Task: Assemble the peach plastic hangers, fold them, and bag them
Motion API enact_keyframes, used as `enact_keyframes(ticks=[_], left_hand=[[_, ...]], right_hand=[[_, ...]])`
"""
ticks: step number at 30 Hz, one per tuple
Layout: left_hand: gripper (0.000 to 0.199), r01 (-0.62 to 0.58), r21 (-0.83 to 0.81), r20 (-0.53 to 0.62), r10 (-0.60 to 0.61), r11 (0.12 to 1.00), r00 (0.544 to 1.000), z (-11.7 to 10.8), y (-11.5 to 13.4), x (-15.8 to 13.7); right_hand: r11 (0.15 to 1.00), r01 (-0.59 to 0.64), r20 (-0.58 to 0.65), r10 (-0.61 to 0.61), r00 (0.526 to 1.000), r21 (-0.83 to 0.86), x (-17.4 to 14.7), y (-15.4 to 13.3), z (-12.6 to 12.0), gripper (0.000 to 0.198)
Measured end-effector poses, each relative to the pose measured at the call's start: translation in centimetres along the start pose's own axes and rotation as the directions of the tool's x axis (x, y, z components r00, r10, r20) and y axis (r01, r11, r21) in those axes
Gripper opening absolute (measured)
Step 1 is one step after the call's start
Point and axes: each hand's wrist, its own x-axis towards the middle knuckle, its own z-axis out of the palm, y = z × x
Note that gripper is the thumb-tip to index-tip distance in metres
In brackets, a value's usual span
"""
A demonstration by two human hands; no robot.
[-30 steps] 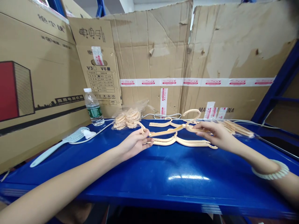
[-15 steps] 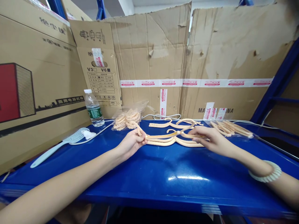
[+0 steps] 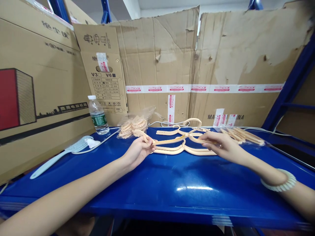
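Note:
A beige plastic clothes hanger (image 3: pixel 169 141) is stretched between my two hands, lifted just above the blue tabletop (image 3: pixel 157 183). My left hand (image 3: pixel 139 151) pinches its left end, where a curved beige piece sticks up past the fingers; I cannot tell whether that piece is joined to it. Around its right arm the fingers of my right hand (image 3: pixel 220 146) are closed. The big open hook loops up from the middle. Below and behind lie more beige hangers (image 3: pixel 169 150), (image 3: pixel 168 132) on the table, partly covered by the held one and my fingers.
A clear bag of curved beige pieces (image 3: pixel 134 126) lies at back left, near a water bottle (image 3: pixel 98 116) and a pale blue hairbrush (image 3: pixel 59 155). More beige pieces in plastic (image 3: pixel 246 135) are at back right, beside a dark flat object (image 3: pixel 292 157). Cardboard walls (image 3: pixel 157 65) stand behind.
The held hanger has turned slightly, so its hook stands higher and further left. Both hands keep their grip in nearly the same place. The view has shifted a little.

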Motion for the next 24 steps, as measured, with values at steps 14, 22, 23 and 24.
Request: enact_keyframes(ticks=[14,22,23,24], left_hand=[[0.018,-0.017,0.026,-0.014,0.017,1.0,1.0,-0.25,-0.36,0.01],[0.018,-0.057,0.064,-0.054,0.06,0.996,0.997,-0.35,-0.5,-0.12],[0.018,-0.069,0.069,-0.064,0.073,0.995,0.995,-0.31,-0.5,-0.17],[0.019,-0.083,0.077,-0.077,0.089,0.994,0.993,-0.26,-0.49,-0.23]], right_hand=[[0.997,0.076,-0.006,-0.076,0.997,-0.014,-0.09,0.06,-0.02,0.023],[0.996,0.083,0.024,-0.083,0.996,-0.011,-0.18,-0.12,0.08,0.023],[0.997,0.072,0.026,-0.072,0.997,-0.004,-0.2,-0.19,0.08,0.023],[0.998,0.058,0.028,-0.058,0.998,0.005,-0.24,-0.27,0.1,0.024]])
